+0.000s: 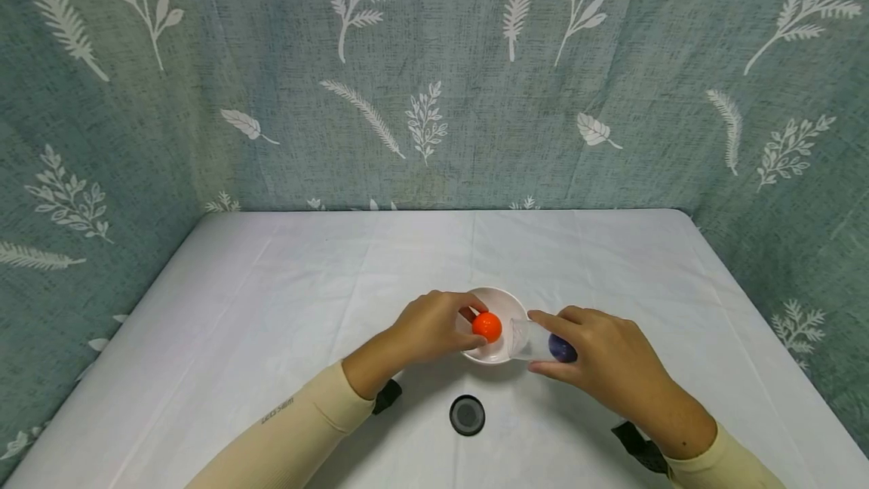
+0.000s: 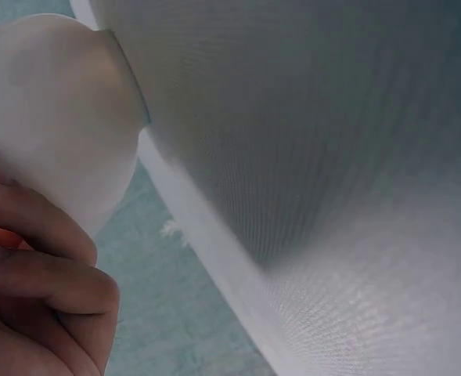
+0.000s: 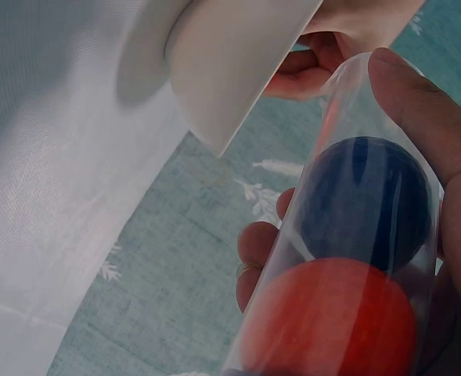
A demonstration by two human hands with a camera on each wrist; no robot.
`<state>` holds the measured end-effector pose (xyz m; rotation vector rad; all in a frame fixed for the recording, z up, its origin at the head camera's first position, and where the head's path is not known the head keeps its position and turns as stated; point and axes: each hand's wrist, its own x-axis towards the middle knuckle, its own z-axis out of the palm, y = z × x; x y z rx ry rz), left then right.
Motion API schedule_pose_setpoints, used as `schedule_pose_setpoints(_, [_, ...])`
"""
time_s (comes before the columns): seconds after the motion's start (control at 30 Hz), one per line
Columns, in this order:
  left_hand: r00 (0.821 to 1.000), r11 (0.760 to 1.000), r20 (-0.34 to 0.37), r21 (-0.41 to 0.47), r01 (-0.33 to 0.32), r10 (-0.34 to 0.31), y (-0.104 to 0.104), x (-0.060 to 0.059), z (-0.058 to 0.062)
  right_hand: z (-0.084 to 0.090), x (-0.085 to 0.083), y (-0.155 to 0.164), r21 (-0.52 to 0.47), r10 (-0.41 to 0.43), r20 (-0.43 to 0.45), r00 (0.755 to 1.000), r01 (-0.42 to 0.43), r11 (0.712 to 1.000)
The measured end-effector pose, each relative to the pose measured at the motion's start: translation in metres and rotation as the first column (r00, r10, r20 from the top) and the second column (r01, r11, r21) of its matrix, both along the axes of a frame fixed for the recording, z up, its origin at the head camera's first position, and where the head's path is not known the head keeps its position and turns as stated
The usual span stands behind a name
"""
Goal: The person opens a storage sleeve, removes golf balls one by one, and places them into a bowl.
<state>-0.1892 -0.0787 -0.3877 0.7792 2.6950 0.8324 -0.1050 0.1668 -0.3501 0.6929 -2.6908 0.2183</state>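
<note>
My left hand [image 1: 434, 327] pinches an orange ball [image 1: 486, 327] between thumb and fingers, over a white bowl [image 1: 504, 302]. In the left wrist view its curled fingers are beside the bowl [image 2: 66, 102], with only a sliver of orange showing. My right hand [image 1: 604, 345] grips a clear tube [image 1: 524, 339] tilted with its end at the bowl's right rim. Inside the tube, a dark blue ball [image 3: 365, 202] sits nearest that end, with an orange-red ball [image 3: 332, 317] behind it in the right wrist view. The tube's far part is hidden by my right hand in the head view.
A round black lid-like disc [image 1: 467, 415] lies on the white-covered table [image 1: 326, 278], in front of the bowl. Green leaf-patterned curtains [image 1: 462, 89] stand behind the table and along both its sides.
</note>
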Motion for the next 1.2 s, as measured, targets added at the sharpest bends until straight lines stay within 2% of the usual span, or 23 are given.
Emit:
schedule_pose_setpoints(0.43, [1.0, 0.998, -0.002, -0.059, -0.003, 0.003, 0.0, 0.001, 0.0, -0.001, 0.0, -0.002, -0.001, 0.01, 0.01, 1.0, -0.01, 1.0])
schedule_pose_setpoints(0.63, [1.0, 0.999, 0.003, -0.048, 0.008, -0.008, 0.0, 0.003, 0.001, -0.001, 0.0, -0.003, 0.002, -0.003, 0.031, 1.0, 0.003, 1.0])
schedule_pose_setpoints(0.87, [0.996, 0.998, -0.083, -0.062, -0.019, 0.014, 0.0, 0.008, 0.006, 0.0, 0.0, -0.003, 0.017, -0.023, 0.046, 0.999, 0.022, 1.0])
schedule_pose_setpoints(0.97, [0.991, 0.999, -0.13, -0.028, -0.044, 0.04, 0.0, 0.014, 0.011, 0.0, 0.0, -0.002, 0.007, -0.011, 0.032, 0.999, 0.011, 1.0])
schedule_pose_setpoints(1.03, [0.986, 0.998, -0.157, 0.028, -0.047, 0.051, 0.001, 0.02, 0.015, 0.0, 0.0, -0.001, 0.002, -0.003, 0.021, 1.0, 0.003, 1.0])
schedule_pose_setpoints(1.2, [0.974, 0.979, -0.222, 0.203, -0.003, 0.049, 0.005, 0.035, 0.023, 0.0, 0.0, 0.001, -0.012, 0.018, -0.015, 1.0, -0.018, 1.0])
